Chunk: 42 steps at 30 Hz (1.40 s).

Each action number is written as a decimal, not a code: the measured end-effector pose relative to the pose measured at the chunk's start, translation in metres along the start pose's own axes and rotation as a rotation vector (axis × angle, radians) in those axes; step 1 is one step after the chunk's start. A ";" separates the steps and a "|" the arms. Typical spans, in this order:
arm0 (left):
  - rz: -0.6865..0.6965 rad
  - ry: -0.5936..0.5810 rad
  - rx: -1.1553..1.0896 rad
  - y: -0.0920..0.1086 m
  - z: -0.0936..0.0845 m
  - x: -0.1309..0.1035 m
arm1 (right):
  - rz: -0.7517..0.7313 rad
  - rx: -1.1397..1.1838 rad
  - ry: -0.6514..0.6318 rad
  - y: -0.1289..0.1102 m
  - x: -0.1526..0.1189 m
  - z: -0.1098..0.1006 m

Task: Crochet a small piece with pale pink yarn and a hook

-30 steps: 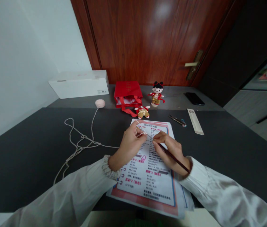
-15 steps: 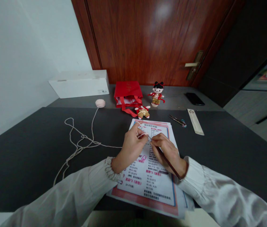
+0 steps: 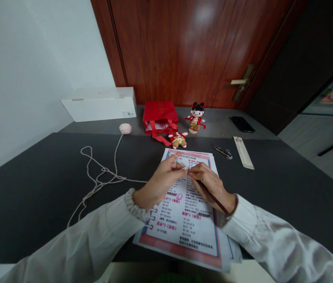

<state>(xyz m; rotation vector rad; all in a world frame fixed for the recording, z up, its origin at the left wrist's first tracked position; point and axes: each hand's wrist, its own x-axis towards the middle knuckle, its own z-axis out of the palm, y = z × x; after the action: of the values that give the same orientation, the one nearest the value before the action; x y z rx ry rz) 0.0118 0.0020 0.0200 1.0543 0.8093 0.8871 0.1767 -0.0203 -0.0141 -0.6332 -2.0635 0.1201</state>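
Above the printed pattern sheets (image 3: 184, 236), my left hand (image 3: 163, 179) pinches a small piece of pale yarn work (image 3: 185, 169), with yarn looped over its raised index finger. My right hand (image 3: 212, 184) is closed around a crochet hook with a dark brown handle (image 3: 216, 202); the hook's tip meets the yarn at the left fingertips. Both hands' fingertips nearly touch. Pale yarn (image 3: 104, 171) lies in loose loops on the dark table at the left and runs back to a small pale ball (image 3: 125, 128).
Behind the sheets are a red gift bag (image 3: 160, 112), a headless doll body (image 3: 179, 140) and a standing doll (image 3: 196, 118). At the right lie small scissors (image 3: 221, 151), a pale narrow packet (image 3: 243, 153) and a black phone (image 3: 242, 124). A white box (image 3: 101, 105) stands back left.
My left hand has turned slightly and its wrist has shifted left. The right hand has moved a little to the right, with the hook still in it.
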 end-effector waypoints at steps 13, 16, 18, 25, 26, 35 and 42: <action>0.148 0.010 -0.025 -0.006 0.002 0.002 | -0.011 -0.384 0.014 -0.017 0.004 0.011; 0.183 0.056 0.008 -0.005 0.003 -0.001 | 0.187 -0.114 0.138 -0.017 0.004 0.016; 0.190 0.065 0.021 -0.004 0.004 -0.001 | 0.357 0.117 0.257 -0.016 0.005 0.019; 0.210 0.021 0.050 -0.005 0.002 0.002 | 0.616 0.737 0.409 -0.008 0.008 0.020; 0.216 0.021 0.062 -0.005 0.002 0.002 | 0.615 0.748 0.410 -0.008 0.008 0.019; 0.300 0.084 0.207 -0.002 -0.004 0.004 | 0.518 0.440 0.319 -0.011 0.001 0.005; 0.576 0.177 0.653 -0.001 -0.004 0.002 | 0.527 0.333 0.344 -0.018 0.000 0.008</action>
<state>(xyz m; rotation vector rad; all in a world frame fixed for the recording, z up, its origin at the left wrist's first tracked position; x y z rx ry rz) 0.0098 0.0052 0.0178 1.8606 0.9934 1.2482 0.1632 -0.0341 -0.0128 -0.9020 -1.4661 0.6023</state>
